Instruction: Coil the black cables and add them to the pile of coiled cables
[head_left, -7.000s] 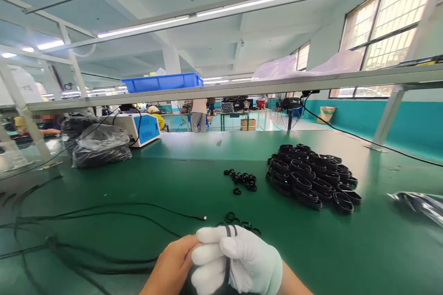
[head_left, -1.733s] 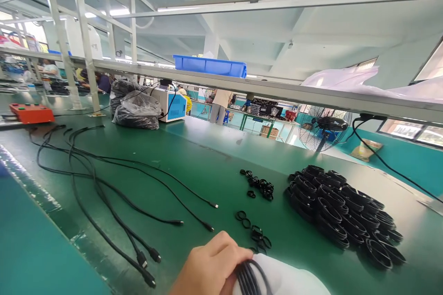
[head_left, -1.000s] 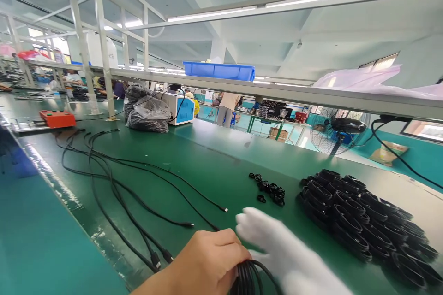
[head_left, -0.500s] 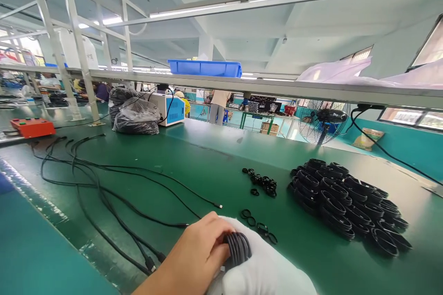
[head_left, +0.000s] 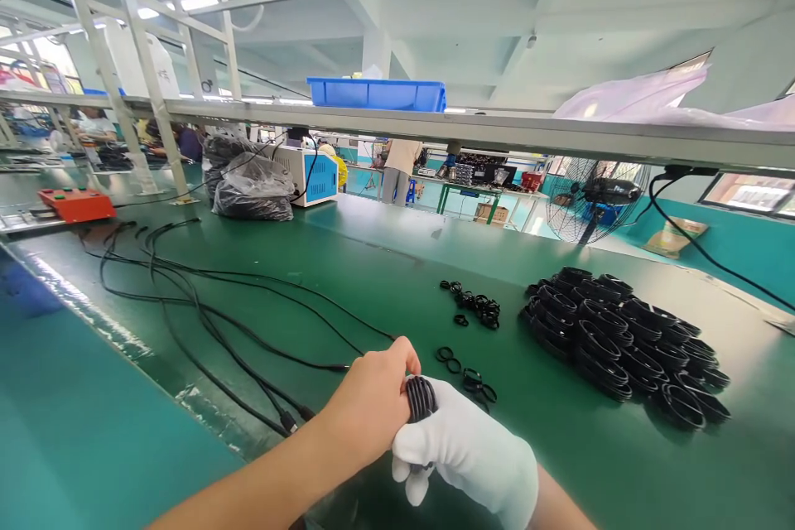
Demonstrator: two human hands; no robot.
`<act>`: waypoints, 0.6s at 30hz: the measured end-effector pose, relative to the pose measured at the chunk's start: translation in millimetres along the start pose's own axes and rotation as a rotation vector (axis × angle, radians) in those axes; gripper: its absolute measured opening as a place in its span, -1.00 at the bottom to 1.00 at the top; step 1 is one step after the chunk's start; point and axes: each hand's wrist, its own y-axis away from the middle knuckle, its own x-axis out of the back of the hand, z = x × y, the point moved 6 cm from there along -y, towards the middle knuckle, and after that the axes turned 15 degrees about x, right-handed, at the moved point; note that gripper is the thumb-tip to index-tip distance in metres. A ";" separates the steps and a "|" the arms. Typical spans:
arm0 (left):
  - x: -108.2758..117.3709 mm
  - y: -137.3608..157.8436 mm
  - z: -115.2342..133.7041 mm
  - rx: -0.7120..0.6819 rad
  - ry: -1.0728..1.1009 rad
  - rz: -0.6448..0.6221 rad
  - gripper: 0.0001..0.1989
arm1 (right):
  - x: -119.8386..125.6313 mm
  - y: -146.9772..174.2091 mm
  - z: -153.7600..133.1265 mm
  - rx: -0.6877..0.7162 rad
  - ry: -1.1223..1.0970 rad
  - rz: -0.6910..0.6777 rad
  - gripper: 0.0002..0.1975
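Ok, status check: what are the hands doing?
Gloved right hand gripping coiled black cable; bare left hand against it. Small black rings just beyond. Loose cables leftward. Nothing visibly blocking.

White cloth glove (head_left: 475,455) on the person's right hand (head_left: 456,443): matt, soft. Coil of black round cable (head_left: 421,399) in the grip: smooth, rubbery-looking plastic, slight sheen. Broad green tabletop (head_left: 397,290): smooth, semi-gloss, throws light back; its front edge (head_left: 118,339) is rough, worn pale. Heaped black cable loops (head_left: 612,335): satin plastic. Clear crinkled bag (head_left: 253,190): glossy plastic film. Long blue open tray (head_left: 376,95): smooth plastic. Pale pink crumpled sheet (head_left: 633,99): thin plastic film, soft shine.
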 end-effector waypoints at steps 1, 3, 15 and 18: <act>1.2 0.7 2.4 -0.017 -0.034 0.029 -0.88 | 1.3 1.6 1.1 -0.005 -0.003 0.006 -0.81; 1.1 3.9 6.6 -0.086 -0.029 0.055 -0.87 | 4.3 5.5 2.3 0.009 -0.056 0.020 -0.77; -25.7 3.1 -9.0 -0.364 0.166 0.219 -0.69 | 23.9 -2.3 14.3 0.080 0.155 0.077 -0.73; -25.3 3.8 -10.2 -0.443 0.156 0.299 -0.68 | 22.3 -2.6 13.2 0.091 0.123 0.073 -0.76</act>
